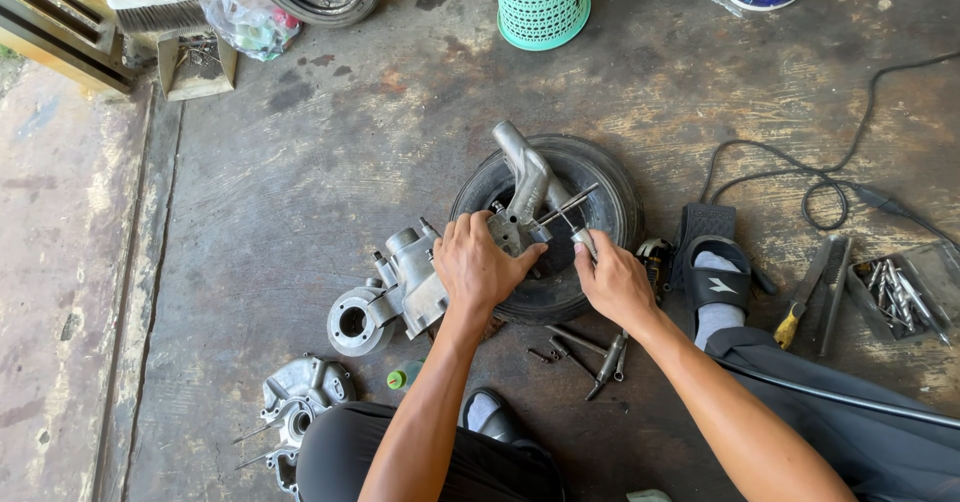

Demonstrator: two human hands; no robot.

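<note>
Gripping a grey cast-metal engine casing (pixel 520 197) from above, the person's left hand (pixel 480 265) held it steady on a small black tyre (pixel 610 187) lying flat on the stained concrete floor (pixel 300 182), while the right hand (pixel 612 284) closed its fingers around a slim T-handled wrench (pixel 572 214) set against the casing's side. Both hands were clamped shut on what they held. The casing stood on the tyre with its tube-like arm pointing up and away; whether a fastener was loose or tight could not be told. Judging by the scene, the job was partly done: a larger crankcase half (pixel 400 287) lay just left of the tyre, another cover (pixel 298 407) sat near the person's knee, and loose bolts and sockets (pixel 590 347) lay scattered in front of the tyre. Further right, a tray of bits (pixel 900 297) and a screwdriver (pixel 800 307) waited beside a sandalled foot (pixel 715 292).
</note>
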